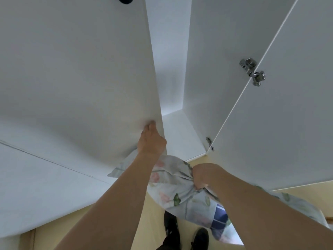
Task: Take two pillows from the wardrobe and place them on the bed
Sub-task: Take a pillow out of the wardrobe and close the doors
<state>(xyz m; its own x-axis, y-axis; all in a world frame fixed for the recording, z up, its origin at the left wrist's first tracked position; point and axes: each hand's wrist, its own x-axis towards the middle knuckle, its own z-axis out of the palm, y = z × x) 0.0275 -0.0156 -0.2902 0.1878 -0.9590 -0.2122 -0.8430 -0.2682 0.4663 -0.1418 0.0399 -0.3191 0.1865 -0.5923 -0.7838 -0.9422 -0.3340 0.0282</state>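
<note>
So the person's standing right at the wardrobe point(180, 134), and the right hand point(201, 175) is fisted tight around a bunched-up bit of a floral pillow point(173, 186). The pillow hangs in the air below the wardrobe's bottom edge, over the yellowish floor point(140, 222), and one corner pokes out to the left under the other forearm. There's a darker checked patch lower down on it, could be a second pillow or just part of the case, honestly can't tell.

Left hand point(150, 139) holds nothing. Its fingers are pressed on the outer edge of the left door point(81, 78), low down near the bottom corner, looks like it's handling the door.

Handling-wise I'd say this thing is light and squishy, no risk of breaking. Grabbing a fistful of fabric works, but the case could slide on the filling and it'll swing about. A grip on the corner or a hug under the arm would be steadier, especially if there's a second one to carry.

In the way: the right door point(281, 105) stands wide open with its metal hinge point(252, 71) sticking out, a dangling case could snag there. The person's dark shoes point(200, 239) sit directly below the pillow. The bed isn't in view.
</note>
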